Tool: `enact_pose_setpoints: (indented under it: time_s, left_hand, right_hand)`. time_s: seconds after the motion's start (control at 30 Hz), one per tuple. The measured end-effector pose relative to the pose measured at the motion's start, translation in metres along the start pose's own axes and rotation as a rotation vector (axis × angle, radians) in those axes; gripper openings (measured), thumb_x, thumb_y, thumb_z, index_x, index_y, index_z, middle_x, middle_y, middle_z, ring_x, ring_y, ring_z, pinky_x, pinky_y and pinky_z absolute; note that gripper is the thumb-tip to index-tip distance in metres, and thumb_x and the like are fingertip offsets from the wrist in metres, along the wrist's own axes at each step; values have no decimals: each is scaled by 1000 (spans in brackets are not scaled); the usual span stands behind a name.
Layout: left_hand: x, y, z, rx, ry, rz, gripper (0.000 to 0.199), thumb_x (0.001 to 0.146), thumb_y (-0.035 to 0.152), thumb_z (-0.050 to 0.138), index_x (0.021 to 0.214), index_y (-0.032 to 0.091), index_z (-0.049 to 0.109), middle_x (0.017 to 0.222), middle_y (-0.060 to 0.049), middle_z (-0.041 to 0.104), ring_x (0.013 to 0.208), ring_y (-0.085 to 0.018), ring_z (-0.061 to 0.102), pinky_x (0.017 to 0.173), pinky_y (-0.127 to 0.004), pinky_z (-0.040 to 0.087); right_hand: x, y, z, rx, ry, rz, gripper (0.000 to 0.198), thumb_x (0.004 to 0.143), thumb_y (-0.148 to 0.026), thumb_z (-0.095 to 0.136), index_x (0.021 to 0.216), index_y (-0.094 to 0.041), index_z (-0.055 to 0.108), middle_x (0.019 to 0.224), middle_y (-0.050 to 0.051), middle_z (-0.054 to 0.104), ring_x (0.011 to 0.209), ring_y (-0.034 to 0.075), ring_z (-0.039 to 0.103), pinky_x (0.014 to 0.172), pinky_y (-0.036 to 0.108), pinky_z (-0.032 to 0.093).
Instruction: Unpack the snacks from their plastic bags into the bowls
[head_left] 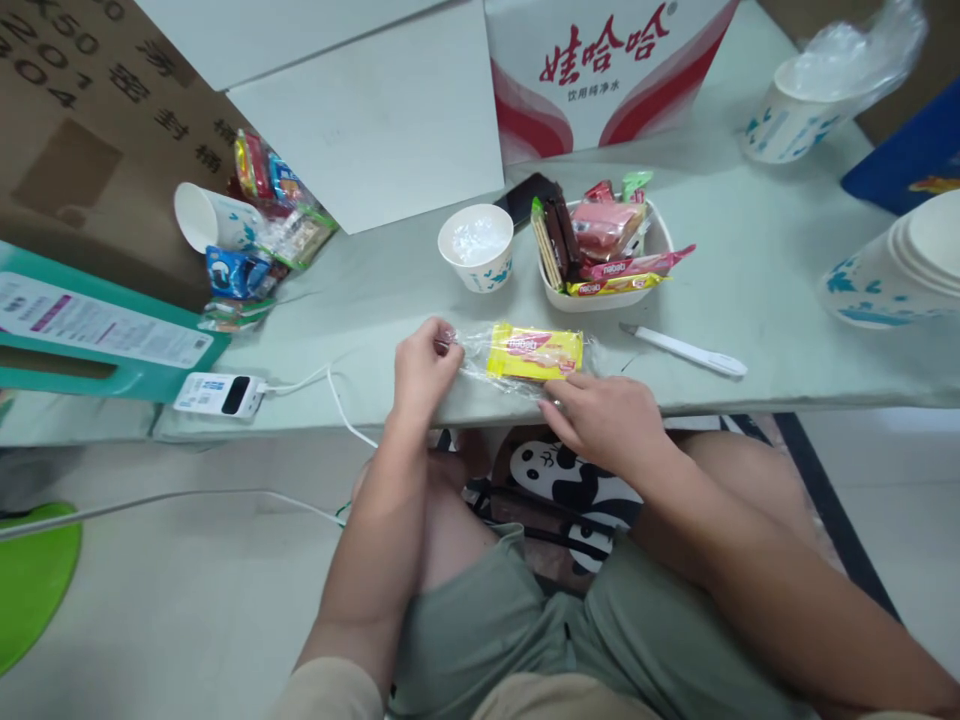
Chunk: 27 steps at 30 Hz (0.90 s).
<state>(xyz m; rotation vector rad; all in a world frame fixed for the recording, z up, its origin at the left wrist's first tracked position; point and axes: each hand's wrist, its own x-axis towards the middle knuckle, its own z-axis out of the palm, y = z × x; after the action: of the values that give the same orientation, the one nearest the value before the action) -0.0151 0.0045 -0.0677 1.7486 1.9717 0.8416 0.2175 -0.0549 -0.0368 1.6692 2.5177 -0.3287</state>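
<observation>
beige sleeve nearest, yellow packet lies just beyond right grip.

From a single head-worn camera, we look forward and steeply down, the wearer's lap near six o'clock, the worktop close, the red-lettered carton toward one.

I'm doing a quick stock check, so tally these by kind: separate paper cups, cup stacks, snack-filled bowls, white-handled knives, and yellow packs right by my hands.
Separate paper cups: 3
Cup stack: 1
Snack-filled bowl: 1
White-handled knife: 1
Yellow pack by your hands: 1
Total: 7, counting the stack as one
</observation>
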Motion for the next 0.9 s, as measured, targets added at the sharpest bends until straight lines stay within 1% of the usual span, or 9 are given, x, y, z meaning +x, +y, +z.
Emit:
enact_pose_setpoints:
  time_s: [0.17, 0.23, 0.4, 0.43, 0.5, 0.57, 0.67, 0.77, 0.9]
  left_hand:
    - [8, -8, -5, -82, 93, -89, 22, 72, 5, 54, 87, 20, 61, 87, -2, 66, 66, -14, 58, 72, -28, 45]
    - [8, -9, -9, -62, 95, -109, 28, 71, 3, 53, 91, 20, 62, 89, -3, 67, 66, -14, 56, 70, -28, 43]
    - [3, -3, -13, 46, -101, -148, 18, 73, 15, 63, 90, 21, 63, 77, 0, 62, 64, -16, 51, 66, -28, 36]
    - [3, -1, -12, 55, -140, -139, 8, 76, 22, 65, 83, 21, 62, 72, 1, 59, 65, -16, 50, 66, -29, 35]
    - [2, 2, -10, 32, -173, -131, 23, 84, 37, 61, 68, 21, 54, 62, 2, 50, 62, -16, 46, 63, -30, 31]
    - [4, 3, -6, -42, -142, -143, 37, 90, 42, 52, 61, 21, 48, 58, 1, 45, 61, -16, 43, 62, -30, 31]
    - [6, 7, -4, -327, -79, -215, 37, 91, 37, 49, 58, 20, 47, 66, -1, 51, 70, -16, 49, 67, -28, 39]
    - [6, 14, -10, -828, -200, -416, 38, 90, 36, 50, 57, 20, 42, 86, -5, 64, 72, -15, 55, 71, -29, 49]
    - [3, 23, -24, -1271, -423, -620, 39, 88, 36, 51, 55, 19, 39, 101, -10, 73, 78, -21, 67, 73, -40, 59]
  right_hand:
    - [0, 13, -7, 11, -87, 211, 46, 103, -40, 30, 110, -22, 71, 89, 14, 76, 78, 30, 71, 61, 34, 37]
    - [3, 23, -7, 38, -76, 296, 48, 102, -38, 30, 127, -21, 66, 87, 16, 75, 76, 32, 70, 62, 36, 40]
    - [11, 41, -3, 138, 5, 410, 79, 96, -40, 43, 163, -7, 18, 82, 15, 75, 69, 33, 67, 57, 36, 39]
    - [11, 42, -3, 155, 34, 422, 78, 95, -42, 45, 162, -9, 23, 80, 14, 75, 69, 32, 66, 57, 35, 39]
    - [9, 40, -2, 175, 157, 431, 61, 95, -42, 47, 151, -17, 48, 80, 11, 75, 71, 30, 67, 58, 34, 38]
    - [8, 35, 1, 187, 333, 352, 39, 97, -38, 46, 122, -21, 70, 84, 9, 75, 78, 28, 67, 62, 35, 39]
    - [15, 23, 8, 235, 467, 27, 32, 99, -29, 43, 99, -21, 74, 94, 10, 75, 90, 25, 67, 73, 35, 45]
    - [33, 10, 18, 274, 417, -242, 34, 93, -23, 50, 122, -19, 68, 123, 13, 71, 110, 27, 64, 92, 37, 48]
    - [55, -1, 26, 248, 338, -276, 71, 80, -23, 66, 149, -20, 49, 149, 16, 54, 134, 36, 50, 108, 49, 41]
